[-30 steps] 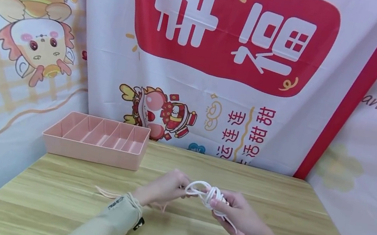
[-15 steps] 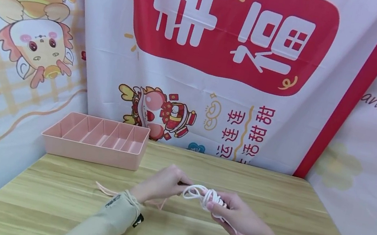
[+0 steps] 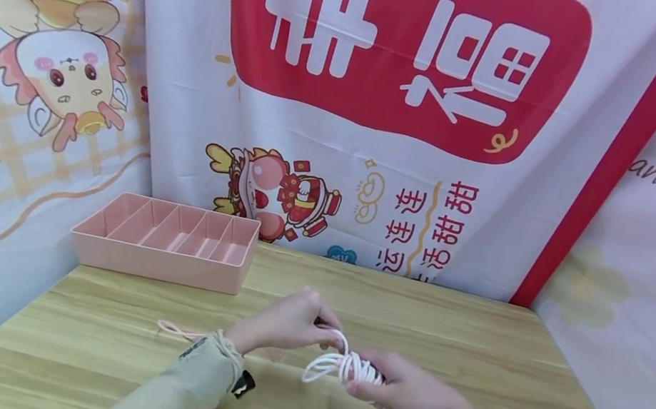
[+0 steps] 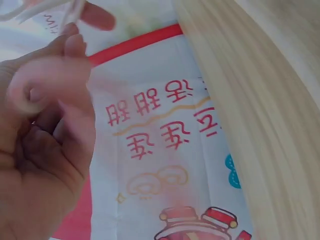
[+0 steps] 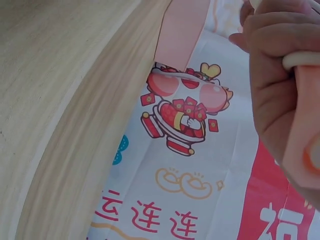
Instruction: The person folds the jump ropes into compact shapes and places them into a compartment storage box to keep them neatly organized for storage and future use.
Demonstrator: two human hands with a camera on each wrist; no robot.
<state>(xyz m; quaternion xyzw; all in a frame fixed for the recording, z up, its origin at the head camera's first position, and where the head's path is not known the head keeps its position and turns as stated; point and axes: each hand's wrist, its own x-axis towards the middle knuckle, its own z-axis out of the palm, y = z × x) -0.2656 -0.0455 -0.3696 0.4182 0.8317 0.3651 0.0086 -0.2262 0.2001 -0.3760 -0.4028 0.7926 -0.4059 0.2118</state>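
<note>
A bundle of white cord, wound in several turns with loose loops on its left, is held over the table between the two hands. My right hand grips the bundle. In the right wrist view, a flat pink piece with a rounded end lies against the palm, with cord beside it. My left hand pinches a strand of the cord just left of the bundle. A blurred pink shape shows at the left hand in the left wrist view; its kind is unclear. A thin pink loop lies near the left forearm.
A pink tray with several upright dividers stands at the back left of the wooden table. Printed cloth hangs behind the table and at both sides.
The cord bundle and the right fingers have turned and dropped slightly. My left hand has shifted a little right and now draws a strand up over the bundle. The pink loop's visible end has changed shape.
</note>
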